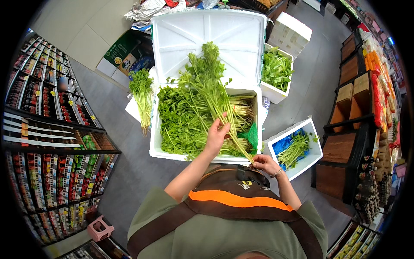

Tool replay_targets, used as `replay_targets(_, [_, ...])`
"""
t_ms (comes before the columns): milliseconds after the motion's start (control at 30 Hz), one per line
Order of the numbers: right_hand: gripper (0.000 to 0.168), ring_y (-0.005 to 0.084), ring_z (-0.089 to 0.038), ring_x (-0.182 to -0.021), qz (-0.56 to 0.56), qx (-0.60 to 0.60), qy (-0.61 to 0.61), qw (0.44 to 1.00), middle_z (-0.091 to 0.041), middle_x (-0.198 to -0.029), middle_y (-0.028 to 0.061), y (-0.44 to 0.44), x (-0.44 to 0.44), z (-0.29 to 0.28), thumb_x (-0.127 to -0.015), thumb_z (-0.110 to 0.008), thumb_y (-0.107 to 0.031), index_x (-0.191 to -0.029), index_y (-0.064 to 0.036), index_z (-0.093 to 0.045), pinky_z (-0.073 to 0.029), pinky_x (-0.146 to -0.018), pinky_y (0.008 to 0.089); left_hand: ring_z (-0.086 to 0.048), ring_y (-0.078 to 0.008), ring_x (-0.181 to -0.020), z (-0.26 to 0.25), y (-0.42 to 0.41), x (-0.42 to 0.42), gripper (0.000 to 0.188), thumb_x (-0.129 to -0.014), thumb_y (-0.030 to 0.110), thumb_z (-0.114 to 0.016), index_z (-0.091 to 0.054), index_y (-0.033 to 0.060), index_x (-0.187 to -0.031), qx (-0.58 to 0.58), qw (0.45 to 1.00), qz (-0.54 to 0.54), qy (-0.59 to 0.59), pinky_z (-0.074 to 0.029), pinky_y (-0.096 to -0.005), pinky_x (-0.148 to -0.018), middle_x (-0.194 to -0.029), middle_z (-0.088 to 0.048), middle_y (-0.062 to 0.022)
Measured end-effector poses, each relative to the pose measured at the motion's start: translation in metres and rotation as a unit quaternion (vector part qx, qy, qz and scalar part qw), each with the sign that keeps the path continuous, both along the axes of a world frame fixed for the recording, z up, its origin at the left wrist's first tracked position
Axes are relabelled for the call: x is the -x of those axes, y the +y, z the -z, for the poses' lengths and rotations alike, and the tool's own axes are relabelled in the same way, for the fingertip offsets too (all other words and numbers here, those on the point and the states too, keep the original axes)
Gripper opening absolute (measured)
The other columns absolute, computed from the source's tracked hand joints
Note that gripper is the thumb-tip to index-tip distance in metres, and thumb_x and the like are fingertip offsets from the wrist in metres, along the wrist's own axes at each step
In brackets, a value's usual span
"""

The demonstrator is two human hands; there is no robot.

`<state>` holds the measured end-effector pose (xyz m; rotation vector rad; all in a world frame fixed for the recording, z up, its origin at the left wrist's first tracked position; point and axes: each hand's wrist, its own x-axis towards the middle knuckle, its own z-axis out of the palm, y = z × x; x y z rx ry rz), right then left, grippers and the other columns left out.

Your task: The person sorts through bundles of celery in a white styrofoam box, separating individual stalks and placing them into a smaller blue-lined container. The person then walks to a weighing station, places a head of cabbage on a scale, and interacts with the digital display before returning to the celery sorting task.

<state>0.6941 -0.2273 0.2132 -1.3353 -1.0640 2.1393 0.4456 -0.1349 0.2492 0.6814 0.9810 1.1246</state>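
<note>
A bunch of leafy celery [207, 81] slants across the large white foam box [153, 129], its leaves up against the raised foam lid [181, 35]. Midway along the stalks, my left hand [217, 134] is closed around them. At the lower stalk ends, near the box's front rim, my right hand [265, 163] pinches the tips between thumb and fingers. More celery [181, 126] fills the box beneath, leaves to the left and rooted ends to the right. A green plastic bag [253, 137] is tucked in the right front corner.
Right of me stands a smaller foam box [292, 173] with blue plastic and loose stalks. Behind it, another foam box [275, 94] holds leafy greens. A celery bunch [142, 97] lies at left. Shelves [55, 152] and wooden display stands [341, 149] flank me; a pink stool [101, 228] is behind left.
</note>
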Motion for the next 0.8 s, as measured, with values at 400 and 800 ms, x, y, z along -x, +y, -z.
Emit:
replay_targets(400, [0.02,0.0149,-0.06,-0.091,0.069,-0.026,0.036,0.997,-0.064,-0.095,0.0066,0.008,-0.003,0.014,-0.085,-0.061,-0.013,-0.102,-0.002,-0.058,-0.046,-0.08,0.0265,-0.055,-0.0072,-0.085,-0.028,0.003,-0.025,0.055,-0.09,0.013,-0.055,-0.03,0.0094,-0.139,-0.11,0.988,0.001,0.104,-0.049,-0.022,-0.07,-0.104,-0.057,-0.0041])
replay_targets(800, [0.02,0.0144,-0.059,-0.092,0.11,-0.042,0.073,0.99,-0.065,-0.095,0.0065,-0.002,-0.001,0.029,-0.085,-0.061,-0.014,-0.101,-0.004,-0.059,-0.044,-0.085,0.028,-0.061,-0.0133,-0.089,-0.055,-0.003,-0.046,0.054,-0.09,0.01,-0.052,-0.029,0.0112,-0.14,-0.173,0.966,0.014,0.194,-0.05,-0.0243,-0.072,-0.108,-0.059,-0.0103])
